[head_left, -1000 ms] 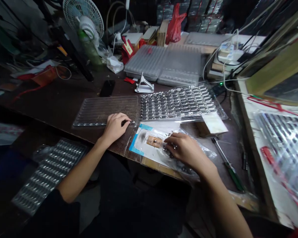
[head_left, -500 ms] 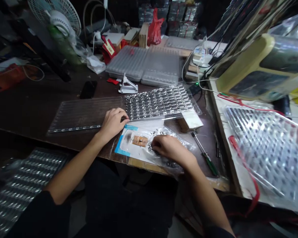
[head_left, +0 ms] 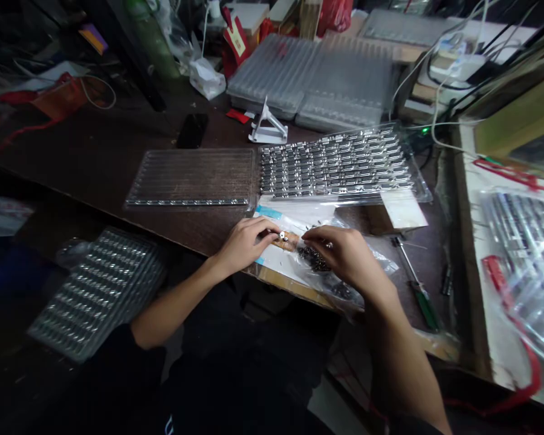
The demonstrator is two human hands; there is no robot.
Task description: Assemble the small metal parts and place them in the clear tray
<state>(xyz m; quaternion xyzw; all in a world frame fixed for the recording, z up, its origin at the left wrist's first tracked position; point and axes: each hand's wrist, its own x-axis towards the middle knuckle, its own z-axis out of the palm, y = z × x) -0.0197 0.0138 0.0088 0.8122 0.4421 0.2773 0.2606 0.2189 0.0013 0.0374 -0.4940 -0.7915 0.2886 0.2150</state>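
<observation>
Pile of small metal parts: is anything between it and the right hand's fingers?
Nothing visible: the right hand is right at the pile, and the orange-brown block and left hand are off to one side.

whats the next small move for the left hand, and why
Perhaps settle the metal part on the block: the left hand seems to pinch it there, while the right hand is at the loose parts.

one small brown block (head_left: pixel 289 243), one green-handled screwdriver (head_left: pixel 417 287), one phone (head_left: pixel 193 130) and one white stand (head_left: pixel 268 128) show.
</observation>
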